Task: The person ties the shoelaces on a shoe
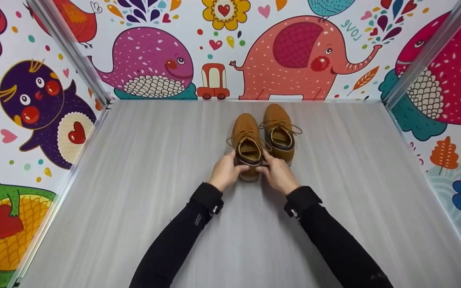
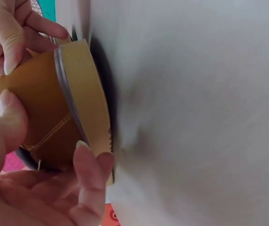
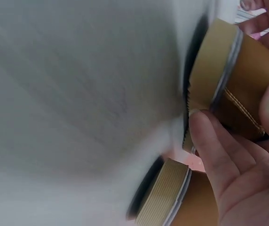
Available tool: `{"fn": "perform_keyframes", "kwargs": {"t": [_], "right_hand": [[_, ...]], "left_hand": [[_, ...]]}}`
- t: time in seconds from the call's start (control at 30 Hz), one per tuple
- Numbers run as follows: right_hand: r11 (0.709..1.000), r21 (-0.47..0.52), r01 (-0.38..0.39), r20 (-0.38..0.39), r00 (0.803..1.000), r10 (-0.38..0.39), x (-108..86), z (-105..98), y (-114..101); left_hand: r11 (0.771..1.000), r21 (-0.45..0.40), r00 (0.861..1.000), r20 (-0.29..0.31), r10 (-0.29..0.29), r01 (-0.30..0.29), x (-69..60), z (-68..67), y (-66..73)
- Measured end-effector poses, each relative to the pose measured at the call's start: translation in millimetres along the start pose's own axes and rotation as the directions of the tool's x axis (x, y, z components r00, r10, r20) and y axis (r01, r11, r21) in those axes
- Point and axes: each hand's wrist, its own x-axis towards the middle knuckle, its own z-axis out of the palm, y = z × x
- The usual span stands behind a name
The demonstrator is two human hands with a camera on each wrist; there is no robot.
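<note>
Two tan lace-up shoes stand side by side, toes pointing at the back wall. My left hand point(image 1: 225, 171) and right hand point(image 1: 280, 175) both hold the left-side shoe point(image 1: 245, 125) by its heel end, one from each side. Both thumbs press on the back of the heel point(image 2: 40, 80), and the fingers reach along its sides down to the pale ribbed sole point(image 3: 212, 61). A dark shadow lies along that sole; whether it fully touches the floor, I cannot tell. The other shoe point(image 1: 277, 114) is just right of it, slightly farther forward, its laces tied.
The grey wood-grain floor point(image 1: 154, 160) is bounded by a back wall point(image 1: 222, 48) printed with cartoon animals. Similar printed panels rise at left and right, with metal corner posts point(image 1: 426, 56). Both shoes' toes are close to the back wall.
</note>
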Motion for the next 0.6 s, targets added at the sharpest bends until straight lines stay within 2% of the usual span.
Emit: {"fn": "perform_keyframes", "kwargs": {"t": [0.17, 0.33, 0.6], "right_hand": [[0.998, -0.062, -0.032, -0.024, 0.999, 0.030, 12.6, 5, 0], [0.993, -0.103, -0.053, -0.030, 0.998, 0.050, 16.1, 9, 0], [0.999, -0.025, -0.039, -0.058, 0.998, 0.038, 2.4, -5, 3]], "left_hand": [[1.000, 0.016, 1.000, -0.019, -0.010, 0.010, 12.6, -0.6, -1.5], [1.000, 0.019, 0.999, -0.038, -0.014, 0.014, 17.3, 1.3, -4.0], [1.000, 0.005, 1.000, 0.002, 0.025, -0.025, 15.4, -3.6, -1.1]]}}
